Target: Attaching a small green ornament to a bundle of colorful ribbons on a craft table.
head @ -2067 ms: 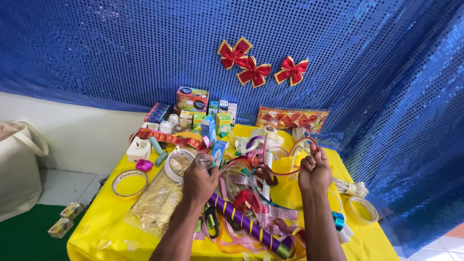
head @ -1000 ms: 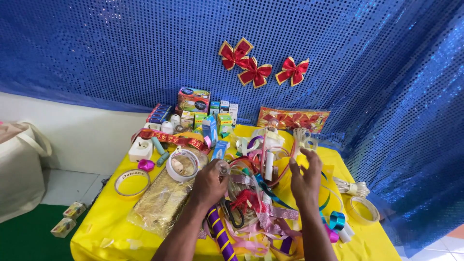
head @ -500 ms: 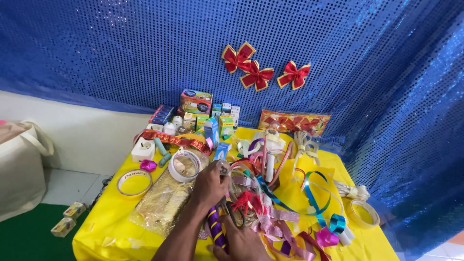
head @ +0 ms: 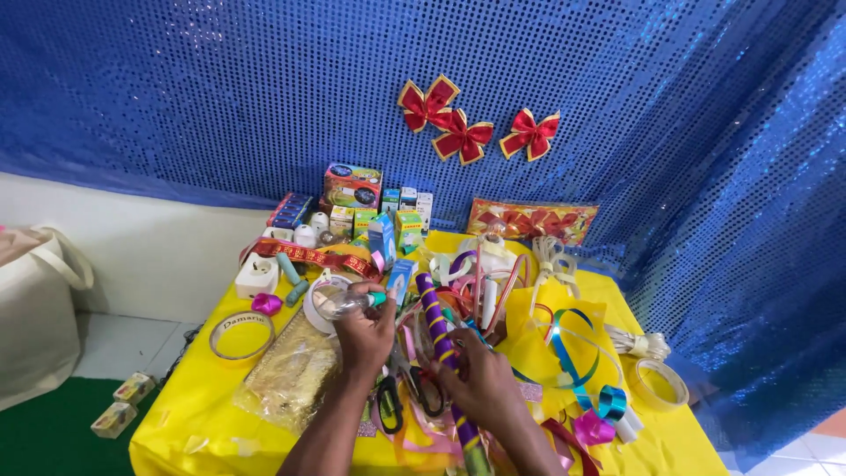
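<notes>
Far left of the yellow-clothed table [head: 189, 414]: clear tape ring [head: 241, 334], white socket block [head: 256, 275], crinkly gold foil packet [head: 289, 377]. None of them were touched.

Left hand [head: 368, 330] was closed around a small clear bottle with a teal cap [head: 345, 301], fingers curled over its lower end, cap pointing right. Looked like thin, light plastic; smooth and probably slippery, so a full wrap around the body seemed safer than a pinch at the cap.

Black-handled scissors [head: 407, 393] lay flat between the two wrists, untouched.

Right hand [head: 480, 381] gripped a long purple tube with a yellow spiral stripe [head: 443, 348] near its middle, thumb on top, fingers under it. Tube ran from just right of the bottle down toward the table's front edge. Judged stiff but light, likely rolled paper that dents if squeezed; glossy surface. A mid-length hold balanced it.

Further right: loose curling ribbons [head: 564, 348] over a yellow sheet, second tape roll [head: 656, 383]. Ribbons were soft and tangle-prone, near the tube and possibly touching it.
</notes>
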